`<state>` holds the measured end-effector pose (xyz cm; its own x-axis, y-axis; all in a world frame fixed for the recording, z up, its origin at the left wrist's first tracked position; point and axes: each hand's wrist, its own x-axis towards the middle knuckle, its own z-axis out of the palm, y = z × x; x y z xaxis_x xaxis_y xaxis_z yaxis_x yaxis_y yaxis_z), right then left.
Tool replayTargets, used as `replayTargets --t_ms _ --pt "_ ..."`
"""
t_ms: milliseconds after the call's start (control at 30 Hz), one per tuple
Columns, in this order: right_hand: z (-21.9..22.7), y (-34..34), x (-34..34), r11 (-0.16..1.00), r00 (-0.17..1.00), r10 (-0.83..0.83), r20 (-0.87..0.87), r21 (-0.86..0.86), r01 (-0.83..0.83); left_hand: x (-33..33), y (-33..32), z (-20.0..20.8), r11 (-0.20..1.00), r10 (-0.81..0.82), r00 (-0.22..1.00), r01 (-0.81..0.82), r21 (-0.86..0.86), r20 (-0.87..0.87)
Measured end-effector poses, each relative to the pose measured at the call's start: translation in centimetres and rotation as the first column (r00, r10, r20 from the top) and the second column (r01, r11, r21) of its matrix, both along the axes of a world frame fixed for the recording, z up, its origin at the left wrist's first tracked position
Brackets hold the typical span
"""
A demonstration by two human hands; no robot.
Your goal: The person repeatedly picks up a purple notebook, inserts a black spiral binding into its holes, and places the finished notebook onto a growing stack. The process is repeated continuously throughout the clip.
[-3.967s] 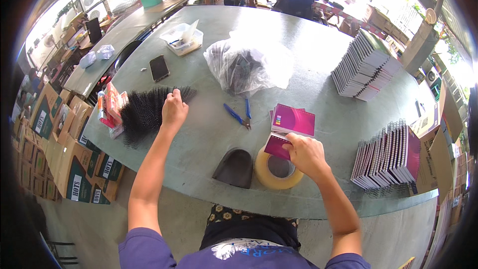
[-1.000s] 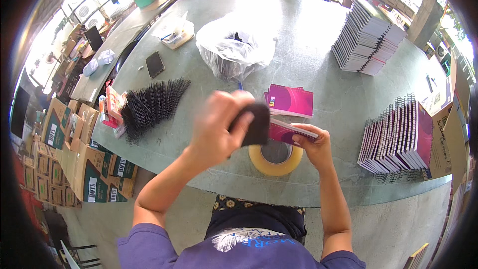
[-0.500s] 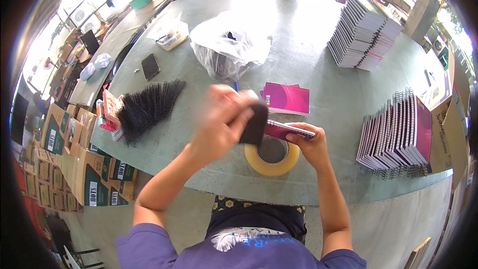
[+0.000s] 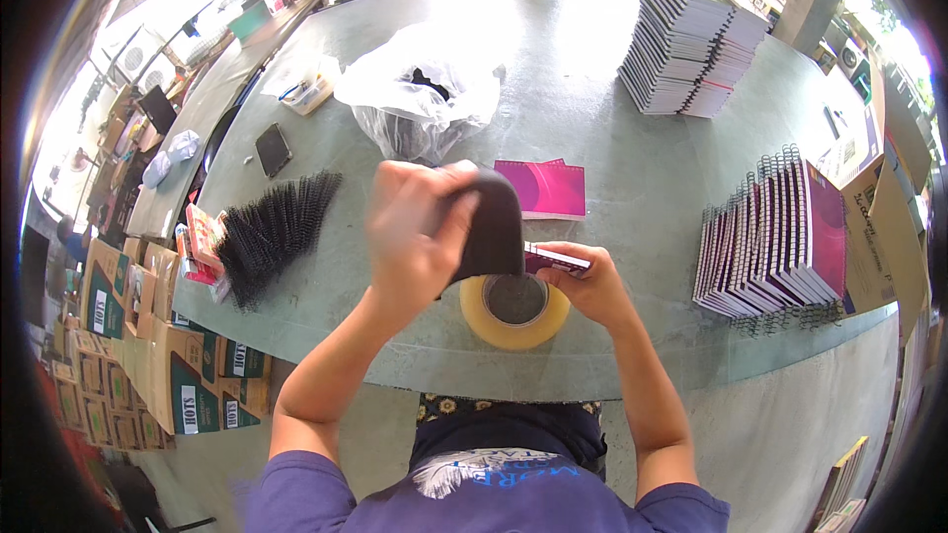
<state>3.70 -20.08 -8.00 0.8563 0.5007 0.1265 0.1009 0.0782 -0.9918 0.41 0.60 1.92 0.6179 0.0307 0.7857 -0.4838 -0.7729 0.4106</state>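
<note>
My left hand point(image 4: 420, 227), a little blurred, grips a dark flat piece with a rounded corner point(image 4: 499, 227); its exact kind does not show. Just right of it, my right hand point(image 4: 590, 286) holds a small purple notebook point(image 4: 553, 259) on edge, the punched spine side upward. The dark piece hides the notebook's left end. Below both hands a wide roll of yellowish packing tape point(image 4: 506, 332) lies flat on the table. Beyond them rest loose purple notebooks point(image 4: 545, 188) with a row of holes along one edge.
On the left lie black spiral binding coils point(image 4: 272, 237), a phone point(image 4: 274, 150) and a plastic tub point(image 4: 311, 89). A white plastic bag point(image 4: 420, 104) stands at the back. Stacked spiral notebooks point(image 4: 691, 49) and coiled purple notebooks point(image 4: 770, 237) occupy the right, beside an open carton point(image 4: 874, 227).
The whole view has shifted slightly. My left hand has moved a little, and the dark piece now shows broader and more upright in front of the notebook. My right hand keeps its hold.
</note>
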Motion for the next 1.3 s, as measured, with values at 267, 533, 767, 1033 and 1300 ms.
replayTargets --t_ms 267,533,767,1033,1300 --pt "-1.2 -0.4 0.3 0.997 0.997 0.057 -0.048 -0.057 -0.059 0.4 -2.0 -1.9 0.959 -0.207 0.953 0.243 0.148 -0.222" --pt "-0.7 0.2 0.4 0.987 0.995 0.101 -0.006 0.13 -0.1 -1.1 -3.3 -4.2 0.885 -0.425 0.794 0.466 -0.015 -0.435" --pt "-0.4 0.4 0.3 0.969 0.994 0.005 0.108 0.245 -0.031 -5.6 8.6 -9.3 0.996 0.022 0.735 -0.076 -0.05 -0.678" --pt "-1.2 -0.7 -1.3 0.988 0.989 -0.121 -0.081 0.083 0.128 -2.9 -1.7 -3.3 0.925 -0.17 0.981 0.19 0.33 -0.089" --pt "-1.5 -1.4 -2.4 0.963 0.972 -0.188 0.141 -0.168 0.211 1.4 -4.8 -4.5 0.764 -0.466 0.756 0.606 0.222 -0.46"
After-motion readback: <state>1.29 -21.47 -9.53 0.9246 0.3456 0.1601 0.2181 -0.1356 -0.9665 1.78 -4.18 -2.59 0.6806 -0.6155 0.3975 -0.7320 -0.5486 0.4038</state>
